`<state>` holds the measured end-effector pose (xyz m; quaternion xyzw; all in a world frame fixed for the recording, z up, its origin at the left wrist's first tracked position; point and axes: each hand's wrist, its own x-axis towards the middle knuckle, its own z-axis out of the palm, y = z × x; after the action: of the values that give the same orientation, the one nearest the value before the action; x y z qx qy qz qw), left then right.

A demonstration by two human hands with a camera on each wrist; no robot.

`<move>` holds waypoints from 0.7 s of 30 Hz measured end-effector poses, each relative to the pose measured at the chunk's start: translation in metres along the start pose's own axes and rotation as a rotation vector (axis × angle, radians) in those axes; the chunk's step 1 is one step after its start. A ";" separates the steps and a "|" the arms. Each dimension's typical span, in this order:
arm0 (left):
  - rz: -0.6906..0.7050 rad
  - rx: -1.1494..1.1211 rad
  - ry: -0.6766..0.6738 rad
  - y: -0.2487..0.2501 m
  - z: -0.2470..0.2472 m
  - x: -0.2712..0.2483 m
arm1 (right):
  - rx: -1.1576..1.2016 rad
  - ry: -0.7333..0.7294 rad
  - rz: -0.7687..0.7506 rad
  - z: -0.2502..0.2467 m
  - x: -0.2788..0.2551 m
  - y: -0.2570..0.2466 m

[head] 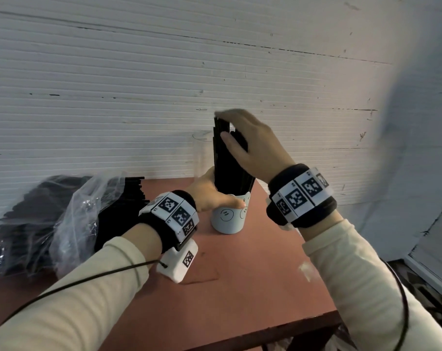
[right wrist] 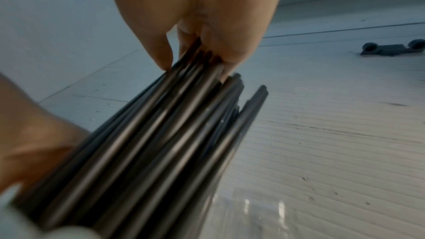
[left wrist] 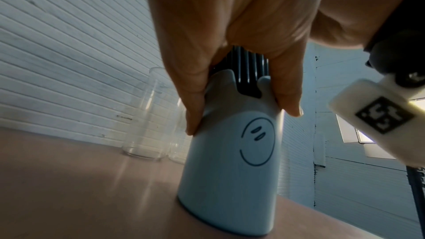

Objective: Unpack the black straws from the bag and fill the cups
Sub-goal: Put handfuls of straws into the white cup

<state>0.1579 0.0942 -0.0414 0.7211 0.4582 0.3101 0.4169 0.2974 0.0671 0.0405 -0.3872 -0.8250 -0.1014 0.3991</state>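
Note:
A pale blue cup with a drawn smiley face stands on the reddish table. My left hand grips it around the rim, thumb on one side and fingers on the other, as the left wrist view shows on the cup. A thick bundle of black straws stands upright in the cup. My right hand holds the bundle at its top, thumb and fingers pinching the straws. A clear plastic bag full of black straws lies at the left.
Clear glass cups stand behind the blue cup against the white ribbed wall. The table's right edge runs close to my right forearm. A cable trails from my left wrist.

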 end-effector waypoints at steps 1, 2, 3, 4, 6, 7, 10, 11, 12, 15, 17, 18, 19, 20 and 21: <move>0.000 -0.002 0.005 0.000 0.001 0.000 | -0.003 -0.017 0.010 0.003 -0.005 0.002; -0.003 -0.003 0.007 0.001 0.001 0.000 | -0.006 -0.017 0.019 0.005 -0.008 0.002; 0.002 -0.007 0.010 0.001 0.002 0.000 | -0.001 -0.002 0.029 0.005 -0.009 0.002; -0.002 -0.004 0.012 0.001 0.002 -0.001 | 0.012 0.015 0.039 0.003 -0.008 0.001; -0.009 0.006 0.012 0.004 0.001 -0.002 | 0.017 0.031 0.032 -0.001 -0.004 -0.002; -0.011 0.007 0.008 0.004 0.001 -0.002 | 0.000 0.017 0.014 -0.003 -0.002 -0.003; -0.022 0.004 -0.013 0.010 0.000 -0.005 | -0.097 -0.125 0.004 -0.003 -0.002 -0.005; -0.029 -0.002 -0.016 0.011 0.001 -0.005 | -0.134 -0.166 0.018 -0.001 -0.004 -0.005; -0.044 -0.006 -0.021 0.011 0.002 -0.005 | -0.158 -0.182 0.038 0.000 -0.006 -0.005; -0.075 0.019 -0.041 0.010 0.000 -0.004 | -0.122 -0.133 0.069 -0.003 -0.006 -0.007; -0.101 0.054 -0.053 0.015 -0.002 -0.013 | -0.088 -0.093 0.062 -0.007 -0.005 -0.012; -0.111 0.078 -0.047 0.015 -0.004 -0.017 | -0.066 -0.069 0.060 -0.009 -0.004 -0.016; -0.119 0.099 -0.008 0.016 -0.007 -0.022 | -0.038 -0.044 0.056 -0.010 -0.004 -0.021; -0.110 0.117 0.058 0.017 -0.010 -0.028 | -0.009 -0.021 0.051 -0.011 -0.004 -0.026; -0.088 0.134 0.138 0.016 -0.016 -0.036 | 0.019 0.003 0.045 -0.011 -0.004 -0.032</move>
<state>0.1376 0.0627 -0.0221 0.7034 0.5367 0.3092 0.3485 0.2821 0.0378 0.0489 -0.4016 -0.8165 -0.0852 0.4060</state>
